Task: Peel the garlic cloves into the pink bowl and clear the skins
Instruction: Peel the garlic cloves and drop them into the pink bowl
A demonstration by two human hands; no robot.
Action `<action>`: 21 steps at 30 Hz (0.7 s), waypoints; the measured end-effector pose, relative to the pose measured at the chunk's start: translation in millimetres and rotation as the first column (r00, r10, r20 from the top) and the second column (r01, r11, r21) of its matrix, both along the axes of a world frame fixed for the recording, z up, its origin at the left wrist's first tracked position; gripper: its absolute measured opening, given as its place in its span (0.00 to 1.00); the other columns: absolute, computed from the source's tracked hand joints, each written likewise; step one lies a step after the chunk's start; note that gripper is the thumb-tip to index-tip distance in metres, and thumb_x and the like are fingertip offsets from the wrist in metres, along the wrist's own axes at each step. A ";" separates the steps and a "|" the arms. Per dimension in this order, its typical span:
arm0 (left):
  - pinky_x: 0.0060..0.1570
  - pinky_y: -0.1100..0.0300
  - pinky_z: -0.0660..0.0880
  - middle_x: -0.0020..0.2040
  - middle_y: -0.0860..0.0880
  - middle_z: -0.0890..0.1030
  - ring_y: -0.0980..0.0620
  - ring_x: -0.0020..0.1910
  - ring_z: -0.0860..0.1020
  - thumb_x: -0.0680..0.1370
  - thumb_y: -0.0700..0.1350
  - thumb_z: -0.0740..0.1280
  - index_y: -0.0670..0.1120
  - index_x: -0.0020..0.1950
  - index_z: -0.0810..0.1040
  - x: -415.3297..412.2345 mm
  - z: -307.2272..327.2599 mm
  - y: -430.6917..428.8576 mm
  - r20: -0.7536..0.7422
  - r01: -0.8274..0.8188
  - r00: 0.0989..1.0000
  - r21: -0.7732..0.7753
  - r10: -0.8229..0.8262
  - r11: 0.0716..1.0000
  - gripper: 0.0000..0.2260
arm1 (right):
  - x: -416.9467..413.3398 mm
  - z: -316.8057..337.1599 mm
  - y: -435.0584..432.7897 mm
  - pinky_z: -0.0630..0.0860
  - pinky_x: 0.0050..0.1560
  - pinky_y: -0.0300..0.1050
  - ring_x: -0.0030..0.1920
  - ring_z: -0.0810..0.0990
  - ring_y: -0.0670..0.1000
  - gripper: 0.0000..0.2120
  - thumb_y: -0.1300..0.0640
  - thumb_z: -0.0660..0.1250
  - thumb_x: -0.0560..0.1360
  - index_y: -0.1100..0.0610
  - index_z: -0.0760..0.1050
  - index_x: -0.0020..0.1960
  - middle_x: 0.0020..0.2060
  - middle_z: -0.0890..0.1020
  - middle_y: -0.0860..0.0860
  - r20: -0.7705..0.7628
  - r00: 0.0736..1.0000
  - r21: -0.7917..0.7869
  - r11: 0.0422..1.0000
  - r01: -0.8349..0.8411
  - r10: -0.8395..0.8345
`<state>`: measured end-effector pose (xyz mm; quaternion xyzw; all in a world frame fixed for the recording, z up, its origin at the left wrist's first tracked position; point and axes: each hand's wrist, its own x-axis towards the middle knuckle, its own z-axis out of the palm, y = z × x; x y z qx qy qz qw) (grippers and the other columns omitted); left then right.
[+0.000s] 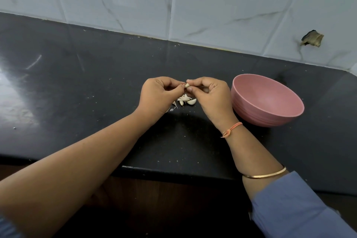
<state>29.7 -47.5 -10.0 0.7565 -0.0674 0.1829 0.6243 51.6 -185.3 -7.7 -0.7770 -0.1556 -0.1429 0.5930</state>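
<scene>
Both my hands meet above the black counter and pinch one small garlic clove (187, 85) between their fingertips. My left hand (157, 95) holds it from the left, my right hand (211, 95) from the right. Below them on the counter lies a small heap of garlic cloves (187, 100), with a few loose skins (174, 104) beside it. The pink bowl (267, 100) stands just right of my right hand, and nothing shows inside it.
The black counter (87, 87) runs back to a pale tiled wall (173, 2), which has a broken hole (312, 38) at the right. The counter's front edge (173, 172) lies under my forearms. Small white specks dot the counter surface.
</scene>
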 end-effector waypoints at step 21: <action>0.48 0.50 0.80 0.38 0.49 0.84 0.48 0.41 0.83 0.76 0.42 0.69 0.52 0.39 0.81 3.1 1.1 0.6 -0.080 -0.139 0.987 -0.010 0.137 0.990 0.07 | -4.5 5.2 1.6 0.81 0.46 0.46 0.41 0.82 0.48 0.10 0.68 0.67 0.73 0.53 0.76 0.45 0.40 0.81 0.45 0.075 0.996 0.079 0.996 -0.052 0.046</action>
